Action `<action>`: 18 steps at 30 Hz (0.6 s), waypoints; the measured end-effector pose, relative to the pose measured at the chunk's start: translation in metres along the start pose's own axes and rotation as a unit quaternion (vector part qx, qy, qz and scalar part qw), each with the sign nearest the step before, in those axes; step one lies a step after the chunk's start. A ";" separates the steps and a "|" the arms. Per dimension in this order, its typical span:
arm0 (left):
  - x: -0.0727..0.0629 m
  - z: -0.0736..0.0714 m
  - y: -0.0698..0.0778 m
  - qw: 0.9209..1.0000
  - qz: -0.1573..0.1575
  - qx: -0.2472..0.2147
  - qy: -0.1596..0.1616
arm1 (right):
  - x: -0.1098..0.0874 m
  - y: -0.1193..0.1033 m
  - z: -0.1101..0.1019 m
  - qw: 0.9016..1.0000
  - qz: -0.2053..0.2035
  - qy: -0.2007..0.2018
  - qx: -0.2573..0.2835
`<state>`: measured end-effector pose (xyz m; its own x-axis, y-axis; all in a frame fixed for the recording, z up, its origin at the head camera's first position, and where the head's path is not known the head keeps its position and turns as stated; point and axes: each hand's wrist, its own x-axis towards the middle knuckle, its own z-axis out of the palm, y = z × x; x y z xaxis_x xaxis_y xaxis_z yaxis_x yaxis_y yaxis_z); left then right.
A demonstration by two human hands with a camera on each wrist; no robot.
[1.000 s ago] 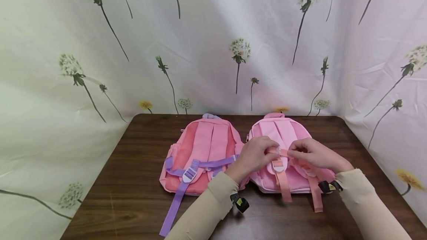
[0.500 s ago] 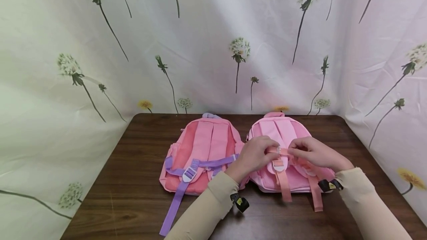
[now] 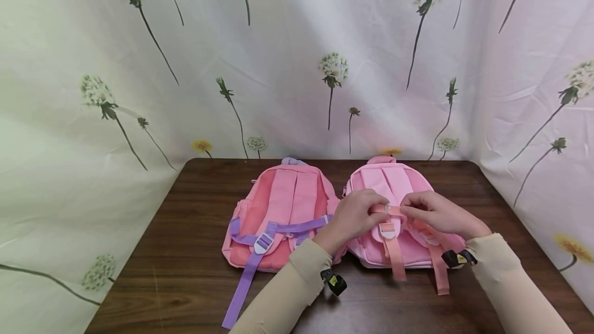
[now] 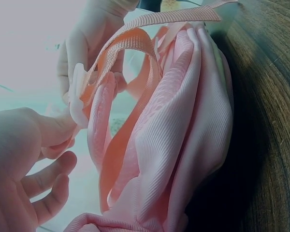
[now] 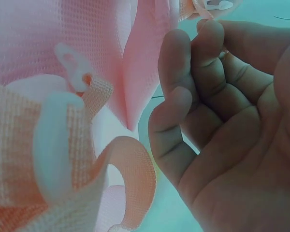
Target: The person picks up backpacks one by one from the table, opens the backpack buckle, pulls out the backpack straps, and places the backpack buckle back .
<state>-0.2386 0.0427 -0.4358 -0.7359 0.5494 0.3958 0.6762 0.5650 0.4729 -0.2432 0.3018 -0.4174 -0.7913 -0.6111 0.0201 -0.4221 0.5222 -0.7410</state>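
Left hand (image 3: 356, 214) and right hand (image 3: 438, 214) pinch the strap (image 3: 395, 211) either side of its clip (image 3: 387, 209) — probably to steady it, tiny from here.

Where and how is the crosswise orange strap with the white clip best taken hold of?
Probably by pinching the flat webbing of the orange strap either side of its white clip, coming from left and right at once, as the left grip and right grip do. The strap is thin and runs crosswise over the light pink backpack, the clip between.
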 end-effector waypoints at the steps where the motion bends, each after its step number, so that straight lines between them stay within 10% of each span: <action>1: 0.000 0.000 0.000 1.000 0.001 0.000 0.001 | 0.000 0.000 0.000 1.000 -0.001 0.000 0.001; 18: 0.001 0.000 0.001 1.000 -0.002 -0.008 -0.001 | 0.005 -0.003 0.003 1.000 -0.004 0.004 -0.003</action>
<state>-0.2390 0.0439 -0.4350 -0.7387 0.5480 0.3925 0.6723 0.5578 0.4866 -0.2443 0.2953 -0.4168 -0.7914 -0.6105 0.0304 -0.4304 0.5213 -0.7368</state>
